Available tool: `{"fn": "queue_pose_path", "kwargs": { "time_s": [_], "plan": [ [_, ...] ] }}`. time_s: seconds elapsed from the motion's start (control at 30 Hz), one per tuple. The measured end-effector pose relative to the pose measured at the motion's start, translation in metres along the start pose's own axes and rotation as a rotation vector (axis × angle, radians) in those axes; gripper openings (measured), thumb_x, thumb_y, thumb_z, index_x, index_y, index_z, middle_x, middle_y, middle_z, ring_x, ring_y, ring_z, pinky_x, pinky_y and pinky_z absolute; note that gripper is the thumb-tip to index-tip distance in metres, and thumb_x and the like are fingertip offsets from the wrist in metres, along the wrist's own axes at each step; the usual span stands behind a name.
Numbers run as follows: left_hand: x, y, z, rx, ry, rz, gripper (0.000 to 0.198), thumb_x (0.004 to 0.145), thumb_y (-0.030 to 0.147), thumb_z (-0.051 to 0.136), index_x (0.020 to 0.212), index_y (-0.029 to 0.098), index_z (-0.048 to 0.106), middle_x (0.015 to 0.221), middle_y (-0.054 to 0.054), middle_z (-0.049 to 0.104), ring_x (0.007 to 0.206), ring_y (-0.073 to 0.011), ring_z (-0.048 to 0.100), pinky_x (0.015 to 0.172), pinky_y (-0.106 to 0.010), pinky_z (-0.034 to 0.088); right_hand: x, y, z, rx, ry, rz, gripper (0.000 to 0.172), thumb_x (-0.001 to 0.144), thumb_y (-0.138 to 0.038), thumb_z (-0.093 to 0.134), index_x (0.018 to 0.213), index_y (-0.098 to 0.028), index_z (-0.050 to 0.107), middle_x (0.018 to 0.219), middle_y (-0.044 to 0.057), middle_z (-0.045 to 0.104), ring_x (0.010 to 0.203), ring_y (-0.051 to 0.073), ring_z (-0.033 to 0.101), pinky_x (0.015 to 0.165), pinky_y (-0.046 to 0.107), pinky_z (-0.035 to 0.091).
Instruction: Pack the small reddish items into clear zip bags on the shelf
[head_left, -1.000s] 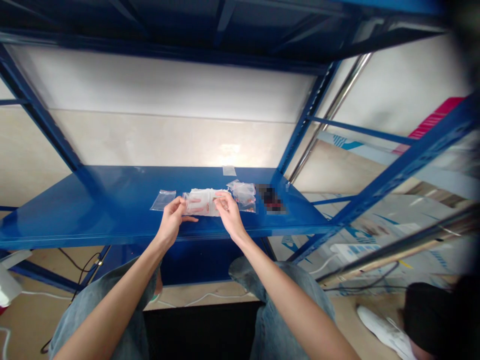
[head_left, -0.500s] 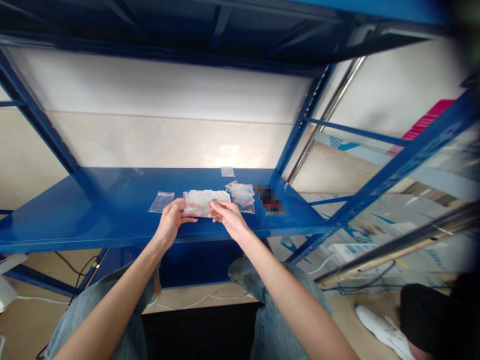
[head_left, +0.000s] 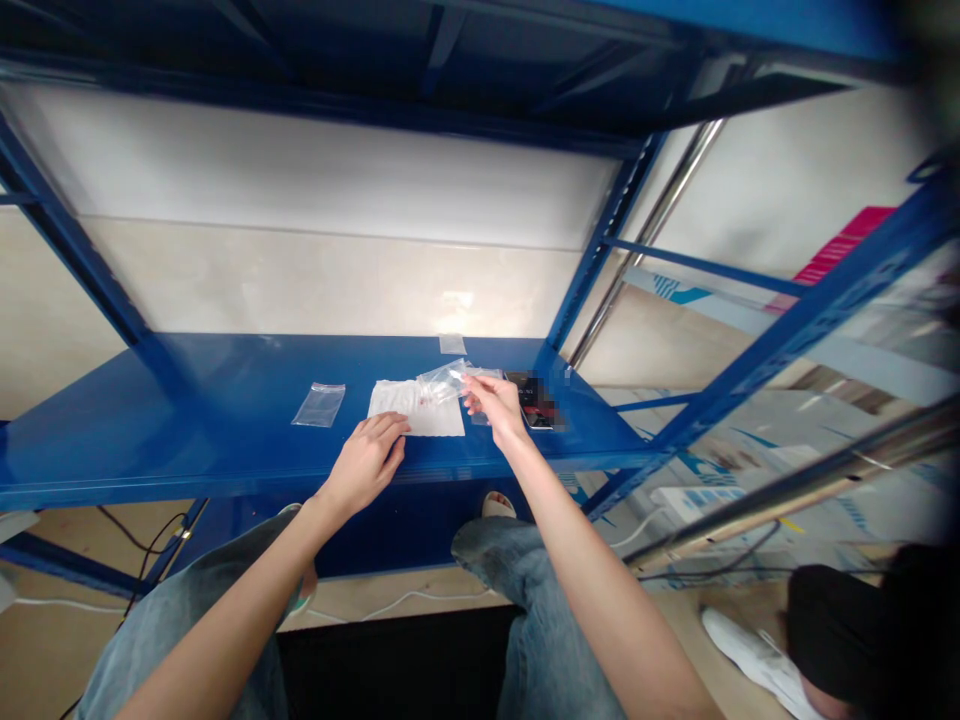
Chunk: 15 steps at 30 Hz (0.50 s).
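My right hand (head_left: 491, 405) pinches a clear plastic zip bag (head_left: 442, 382) and holds it up above the shelf. Beneath that bag lies a white packet (head_left: 416, 412) with faint red marks, flat on the blue steel shelf (head_left: 187, 440). My left hand (head_left: 365, 463) rests open near the shelf's front edge, its fingertips just below the packet. Left of the packet lies a flat clear zip bag (head_left: 319, 405). A small clear slip (head_left: 452, 344) sits further back. Partly behind my right hand is a pixelated dark object (head_left: 536, 400).
Blue rack uprights (head_left: 607, 240) and a chrome pole (head_left: 645, 245) rise at the right, with another shelf overhead. A white power strip (head_left: 694, 497) and cables lie on the floor below. My denim-covered knees (head_left: 517, 590) sit under the shelf's front edge.
My hands have parted from the white packet. The right hand has lifted a clear bag up and rightward, and the left hand has dropped toward the shelf's front edge.
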<state>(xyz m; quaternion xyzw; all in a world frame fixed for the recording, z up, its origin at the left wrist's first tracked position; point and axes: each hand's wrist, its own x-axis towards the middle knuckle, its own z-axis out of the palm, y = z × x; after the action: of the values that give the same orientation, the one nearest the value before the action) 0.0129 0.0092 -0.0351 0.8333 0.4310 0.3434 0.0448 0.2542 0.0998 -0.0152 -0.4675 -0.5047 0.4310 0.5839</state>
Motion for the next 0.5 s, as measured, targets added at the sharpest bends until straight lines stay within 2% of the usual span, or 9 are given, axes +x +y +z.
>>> {"fn": "queue_pose_path", "kwargs": {
  "time_s": [0.2, 0.5],
  "plan": [
    [-0.002, -0.003, 0.01, 0.201, -0.125, 0.108, 0.042, 0.105, 0.032, 0.038, 0.142, 0.021, 0.056, 0.151, -0.011, 0.056, 0.142, -0.0269, 0.048, 0.119, -0.048, 0.036, 0.01, 0.007, -0.002, -0.107, 0.02, -0.106, 0.046, 0.072, -0.057, 0.077, 0.087, -0.014, 0.075, 0.057, 0.002, 0.064, 0.048, 0.014, 0.057, 0.042, 0.024, 0.043],
    [-0.005, -0.002, 0.012, 0.281, -0.174, 0.124, 0.049, 0.107, 0.038, 0.034, 0.152, 0.023, 0.046, 0.159, -0.009, 0.045, 0.149, -0.0262, 0.04, 0.122, -0.047, 0.029, 0.017, 0.01, 0.005, -0.193, 0.023, -0.195, 0.046, 0.075, -0.059, 0.072, 0.087, -0.015, 0.075, 0.063, 0.002, 0.066, 0.048, 0.015, 0.057, 0.046, 0.027, 0.045]
  ]
}}
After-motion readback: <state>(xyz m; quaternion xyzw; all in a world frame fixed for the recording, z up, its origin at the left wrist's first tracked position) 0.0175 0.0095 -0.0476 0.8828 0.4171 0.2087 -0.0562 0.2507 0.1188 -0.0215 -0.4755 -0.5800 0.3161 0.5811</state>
